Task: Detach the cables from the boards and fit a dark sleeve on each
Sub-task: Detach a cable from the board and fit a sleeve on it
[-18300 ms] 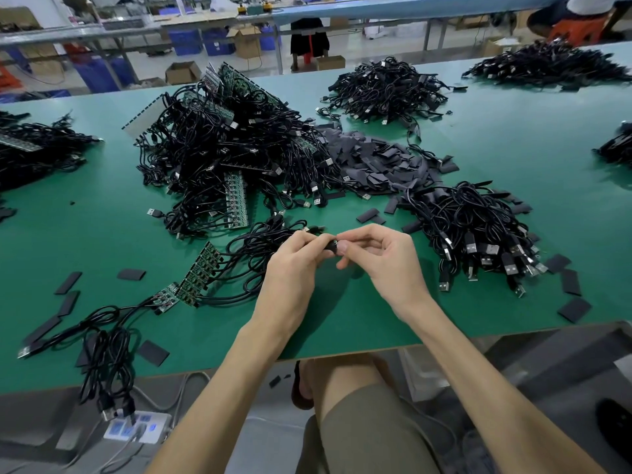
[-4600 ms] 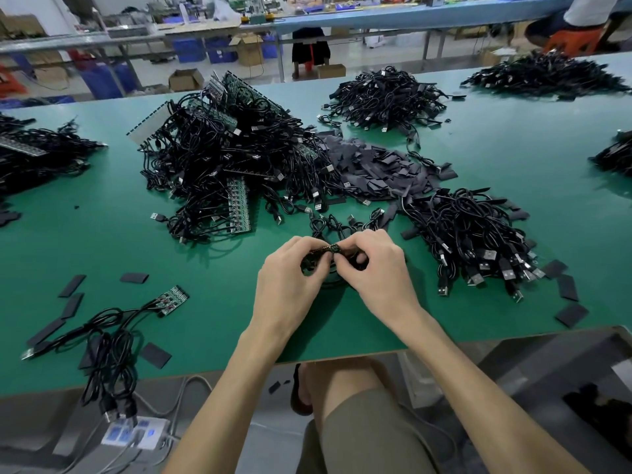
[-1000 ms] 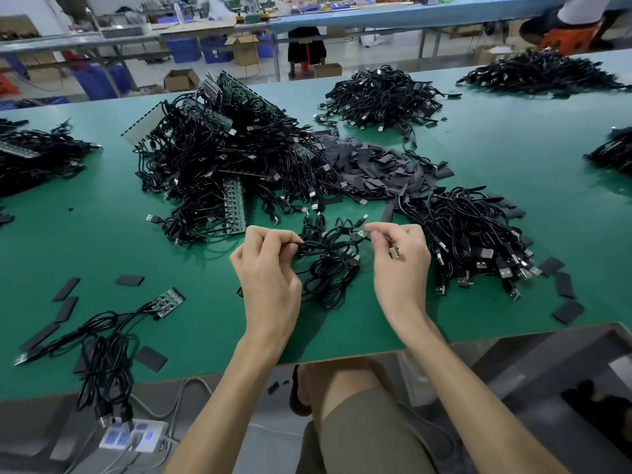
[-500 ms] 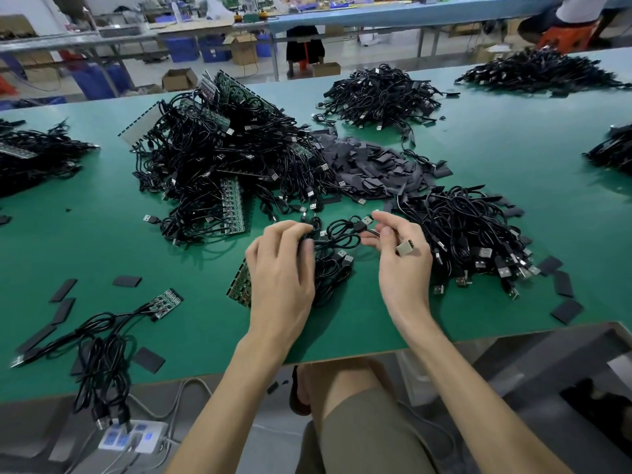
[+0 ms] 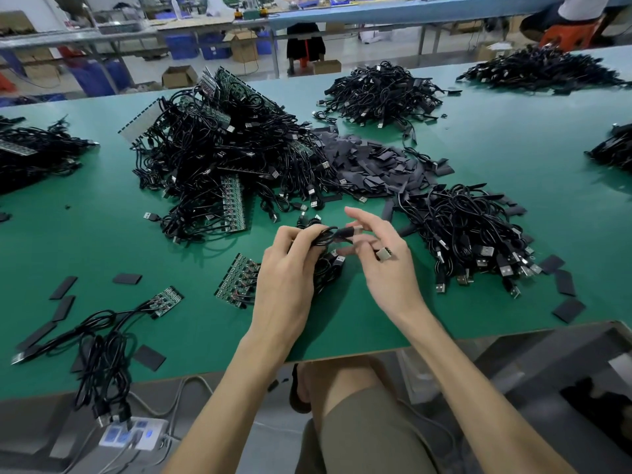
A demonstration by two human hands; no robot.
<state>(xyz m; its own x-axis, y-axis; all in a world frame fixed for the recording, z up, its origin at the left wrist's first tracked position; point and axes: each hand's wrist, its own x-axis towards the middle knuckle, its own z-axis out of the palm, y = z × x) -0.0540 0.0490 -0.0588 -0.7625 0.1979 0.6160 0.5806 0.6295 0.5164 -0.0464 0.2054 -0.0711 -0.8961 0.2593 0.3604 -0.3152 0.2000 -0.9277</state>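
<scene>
A single head-worn wide-angle view looks forward and down, close over the flat green-topped work table, facing the long blue-topped bench beyond.

The left hand covers most of the bundle of thin black cables it grips, and also the right end of the green circuit-board strip beside its wrist. The curled fingers of the right hand are blurred, and the small pale piece pinched among them is too small to identify. The black cable heap at the frame's left edge and the black cable pile at its right edge are cut off.
</scene>
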